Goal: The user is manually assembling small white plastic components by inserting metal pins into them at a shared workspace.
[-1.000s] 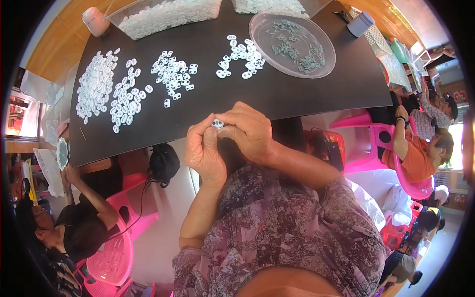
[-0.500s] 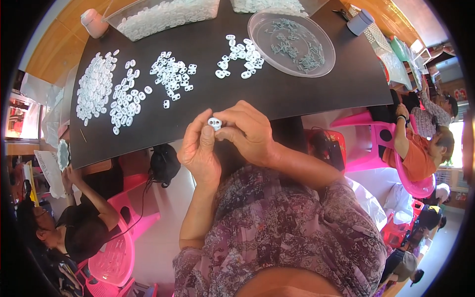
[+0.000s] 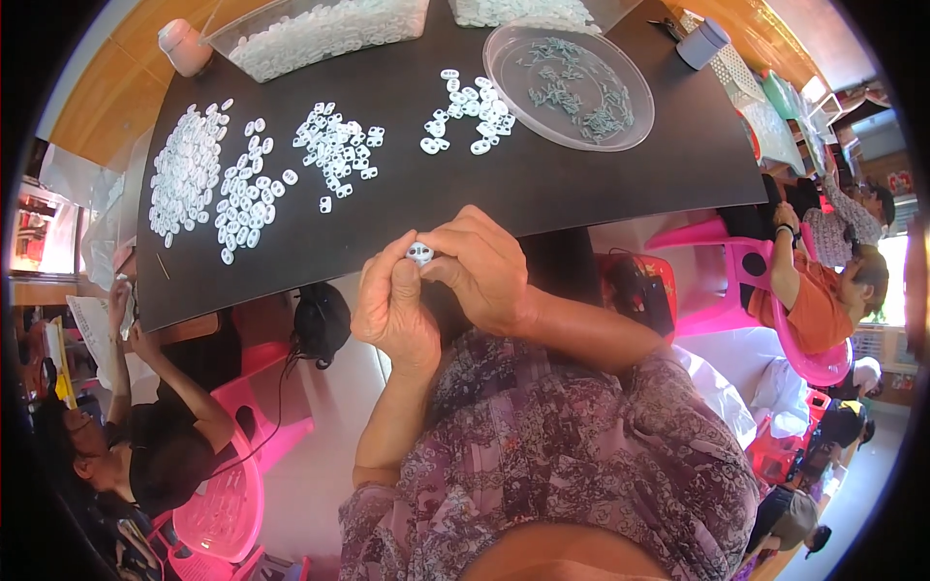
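Observation:
My left hand [image 3: 395,308] and my right hand [image 3: 482,268] meet just below the near edge of the black table [image 3: 620,184]. Between their fingertips they pinch one small white plastic piece [image 3: 419,254] with two holes. Both hands are closed around it. Further up the table lie piles of the same white pieces: a dense pile at the left [image 3: 186,169], a looser one beside it [image 3: 248,198], a cluster in the middle [image 3: 338,150] and a small group [image 3: 470,114] by a clear round dish [image 3: 569,85] holding small grey-green parts.
Clear plastic bins of white pieces [image 3: 325,29] stand along the far edge, with a pink cup [image 3: 184,46] at the far left and a grey cup [image 3: 701,44] at the far right. Seated people and pink plastic chairs [image 3: 232,504] are on both sides.
The hands have stayed together at the table edge; the white piece has turned slightly between the fingertips. Nothing on the table has moved.

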Motion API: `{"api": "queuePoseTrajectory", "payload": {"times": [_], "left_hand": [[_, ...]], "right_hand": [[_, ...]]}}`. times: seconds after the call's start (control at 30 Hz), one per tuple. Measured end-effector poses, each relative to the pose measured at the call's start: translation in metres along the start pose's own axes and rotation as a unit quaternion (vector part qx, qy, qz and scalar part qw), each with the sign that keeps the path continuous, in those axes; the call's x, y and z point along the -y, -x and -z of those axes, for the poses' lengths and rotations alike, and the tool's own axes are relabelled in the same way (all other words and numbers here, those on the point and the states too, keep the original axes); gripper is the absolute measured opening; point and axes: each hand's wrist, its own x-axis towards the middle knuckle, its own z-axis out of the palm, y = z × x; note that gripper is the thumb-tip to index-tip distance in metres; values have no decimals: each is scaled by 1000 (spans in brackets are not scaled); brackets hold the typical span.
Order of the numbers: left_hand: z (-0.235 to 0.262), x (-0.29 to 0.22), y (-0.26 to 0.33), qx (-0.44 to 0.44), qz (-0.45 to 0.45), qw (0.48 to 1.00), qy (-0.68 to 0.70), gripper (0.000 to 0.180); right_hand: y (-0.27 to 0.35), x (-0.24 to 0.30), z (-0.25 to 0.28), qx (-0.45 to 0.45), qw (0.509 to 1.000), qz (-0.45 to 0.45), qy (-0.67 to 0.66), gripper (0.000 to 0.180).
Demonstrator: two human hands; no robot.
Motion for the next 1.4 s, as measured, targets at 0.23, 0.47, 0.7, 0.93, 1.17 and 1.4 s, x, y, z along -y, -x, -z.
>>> {"api": "queuePoseTrajectory", "payload": {"times": [0.23, 0.47, 0.7, 0.93, 1.17, 1.4], "left_hand": [[-4, 5, -2, -25, -3, 1000, 6, 19], [-5, 15, -1, -38, -28, 999, -21, 20], [-7, 20, -7, -24, -69, 995, -66, 21], [-11, 9, -39, 83, -12, 981, -174, 20], [-41, 38, -101, 180, -314, 833, -419, 18], [-55, 47, -107, 244, -365, 758, -482, 13]], "right_hand": [[2, -2, -5, -11, 1000, 7, 3, 26], [8, -9, -11, -11, 1000, -1, 4, 23], [3, -7, -11, -27, 999, -9, 21, 19], [-6, -19, 22, 3, 976, -217, -24, 16], [-54, -35, 62, -53, 956, -288, -22, 14], [-96, -64, 88, -73, 974, -211, 34, 15]]}}
